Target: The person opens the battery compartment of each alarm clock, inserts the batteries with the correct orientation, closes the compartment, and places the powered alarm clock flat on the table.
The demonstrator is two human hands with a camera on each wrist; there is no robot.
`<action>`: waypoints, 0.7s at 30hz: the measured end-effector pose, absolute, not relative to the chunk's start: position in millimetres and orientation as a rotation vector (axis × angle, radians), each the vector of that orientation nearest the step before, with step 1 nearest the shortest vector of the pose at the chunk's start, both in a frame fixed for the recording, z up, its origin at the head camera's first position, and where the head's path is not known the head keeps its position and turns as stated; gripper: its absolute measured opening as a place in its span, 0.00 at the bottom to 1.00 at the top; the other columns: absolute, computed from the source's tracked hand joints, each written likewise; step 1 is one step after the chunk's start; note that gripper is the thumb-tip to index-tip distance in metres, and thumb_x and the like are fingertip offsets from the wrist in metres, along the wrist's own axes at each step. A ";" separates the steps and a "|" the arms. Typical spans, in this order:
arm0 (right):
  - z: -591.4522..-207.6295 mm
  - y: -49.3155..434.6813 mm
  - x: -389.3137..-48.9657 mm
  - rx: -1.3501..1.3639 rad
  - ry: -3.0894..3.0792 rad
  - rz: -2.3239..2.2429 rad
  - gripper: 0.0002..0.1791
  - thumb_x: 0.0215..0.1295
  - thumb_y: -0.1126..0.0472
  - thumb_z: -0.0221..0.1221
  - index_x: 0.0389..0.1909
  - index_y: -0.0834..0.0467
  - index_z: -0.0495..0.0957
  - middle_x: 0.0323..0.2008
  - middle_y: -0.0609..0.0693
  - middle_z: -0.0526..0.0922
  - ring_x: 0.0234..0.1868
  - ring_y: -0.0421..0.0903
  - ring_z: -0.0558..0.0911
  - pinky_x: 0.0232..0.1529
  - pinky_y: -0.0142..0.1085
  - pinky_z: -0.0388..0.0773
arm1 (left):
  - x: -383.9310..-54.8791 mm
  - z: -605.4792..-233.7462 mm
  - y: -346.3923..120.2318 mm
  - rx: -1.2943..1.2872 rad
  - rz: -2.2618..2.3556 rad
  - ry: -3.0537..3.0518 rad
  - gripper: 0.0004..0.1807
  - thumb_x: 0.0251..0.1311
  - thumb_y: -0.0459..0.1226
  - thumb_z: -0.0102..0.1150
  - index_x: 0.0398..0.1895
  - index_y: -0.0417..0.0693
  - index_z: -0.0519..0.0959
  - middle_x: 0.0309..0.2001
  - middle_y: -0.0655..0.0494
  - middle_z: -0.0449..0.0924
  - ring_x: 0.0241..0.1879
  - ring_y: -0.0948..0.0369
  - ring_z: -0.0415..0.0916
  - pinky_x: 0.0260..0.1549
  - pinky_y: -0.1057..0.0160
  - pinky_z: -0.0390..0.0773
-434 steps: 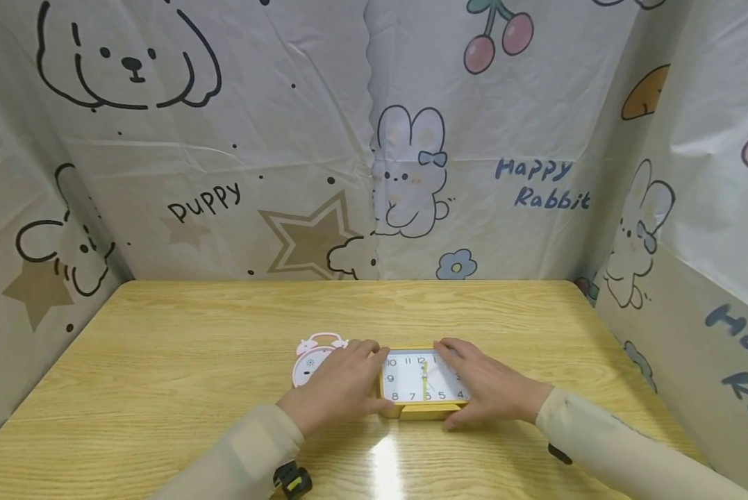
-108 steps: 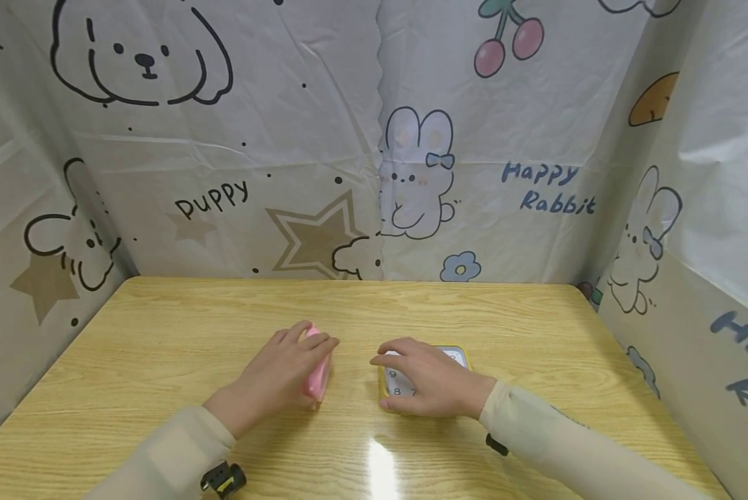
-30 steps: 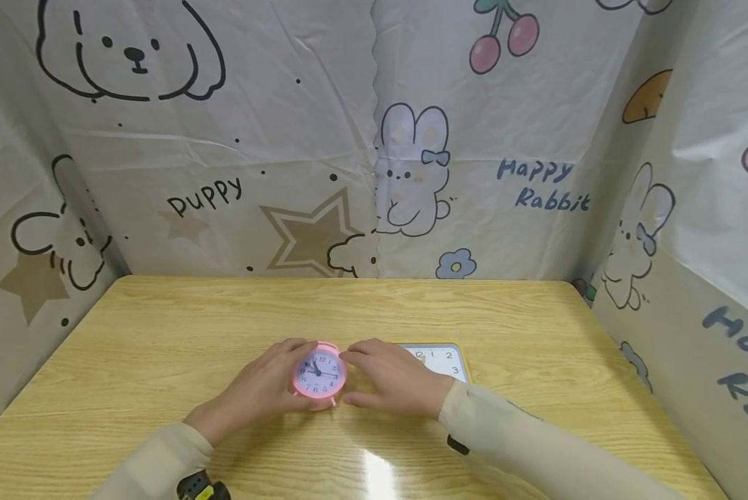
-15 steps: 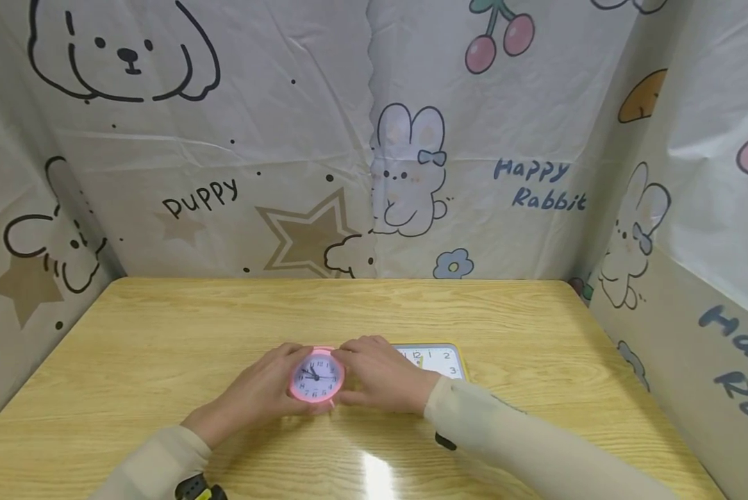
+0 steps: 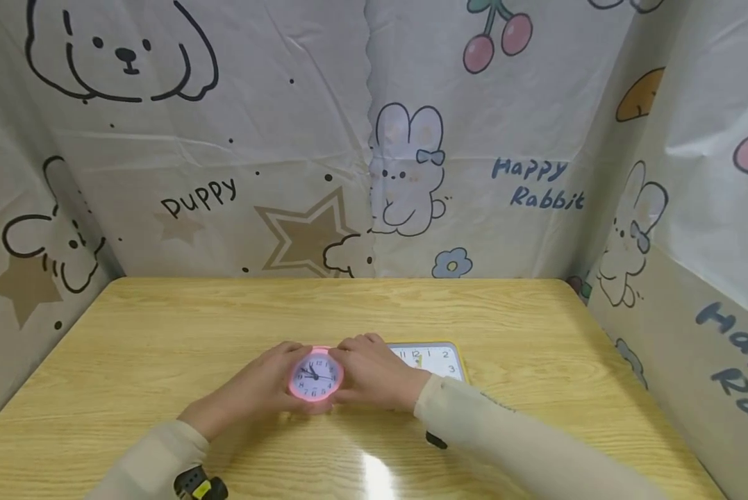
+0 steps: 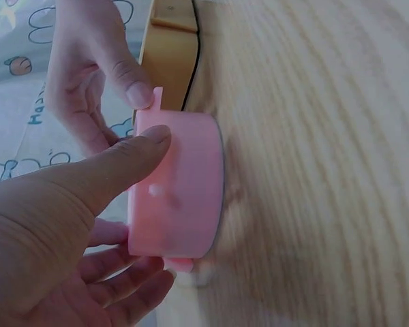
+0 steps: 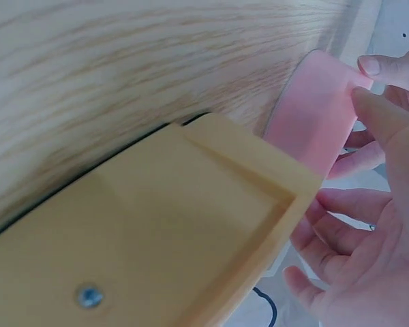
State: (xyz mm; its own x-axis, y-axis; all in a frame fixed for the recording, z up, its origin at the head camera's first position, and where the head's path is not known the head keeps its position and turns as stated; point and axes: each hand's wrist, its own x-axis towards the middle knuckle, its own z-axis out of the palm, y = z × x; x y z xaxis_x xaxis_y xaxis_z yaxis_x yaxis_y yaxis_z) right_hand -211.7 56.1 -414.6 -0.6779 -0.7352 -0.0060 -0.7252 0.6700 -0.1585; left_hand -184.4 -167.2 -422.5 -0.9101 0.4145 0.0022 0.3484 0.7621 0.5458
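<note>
A round pink alarm clock [image 5: 316,375] stands between both hands, its numbered dial turned up toward the head camera. My left hand [image 5: 264,385] grips its left side; in the left wrist view the thumb lies along the pink casing [image 6: 184,191] and the fingers curl round the other side. My right hand [image 5: 374,375] holds the right side, its thumb at a small pink foot [image 6: 158,99]. Directly right of it lies a yellow rectangular clock [image 5: 439,357], face up and partly covered by the right hand. Its yellow casing [image 7: 136,211] fills much of the right wrist view.
Both clocks rest on a wood-grain table [image 5: 192,319]. A patterned cloth [image 5: 273,139] hangs behind the table and along its sides. Dark straps show at both wrists, including a wristband [image 5: 200,485] on the left.
Earlier both hands were at the yellow clock. The left hand then turned the alarm clock from back up, over its edge, to dial up. My right hand moved left from the yellow clock onto it.
</note>
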 end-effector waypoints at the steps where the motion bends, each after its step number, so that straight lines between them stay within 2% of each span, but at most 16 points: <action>1: -414.9 55.3 -211.6 -1.221 2.809 -0.209 0.36 0.63 0.36 0.65 0.65 0.53 0.75 0.59 0.47 0.82 0.59 0.44 0.78 0.70 0.46 0.68 | -185.3 -422.4 -167.8 0.616 0.852 2.828 0.53 0.41 0.54 0.81 0.70 0.38 0.70 0.63 0.40 0.75 0.62 0.44 0.75 0.61 0.40 0.76; 5: -412.4 52.1 -210.7 -1.147 2.788 -0.213 0.38 0.62 0.38 0.66 0.68 0.55 0.73 0.59 0.48 0.81 0.60 0.45 0.77 0.70 0.46 0.67 | -187.1 -422.5 -169.0 0.597 0.878 2.805 0.52 0.39 0.49 0.83 0.69 0.37 0.71 0.63 0.39 0.75 0.62 0.42 0.75 0.62 0.39 0.75; 11: -407.4 47.6 -211.6 -1.046 2.745 -0.288 0.38 0.58 0.41 0.70 0.65 0.56 0.75 0.55 0.48 0.82 0.54 0.42 0.77 0.61 0.40 0.72 | -187.1 -425.0 -168.7 0.576 0.890 2.814 0.50 0.39 0.44 0.84 0.68 0.37 0.72 0.63 0.40 0.76 0.63 0.43 0.75 0.62 0.41 0.75; 21: -405.8 44.6 -213.1 -1.057 2.721 -0.348 0.34 0.56 0.44 0.72 0.61 0.55 0.79 0.52 0.48 0.83 0.51 0.42 0.78 0.57 0.39 0.74 | -184.4 -425.7 -168.4 0.527 0.903 2.830 0.48 0.39 0.43 0.83 0.67 0.40 0.74 0.64 0.42 0.77 0.63 0.44 0.75 0.63 0.40 0.74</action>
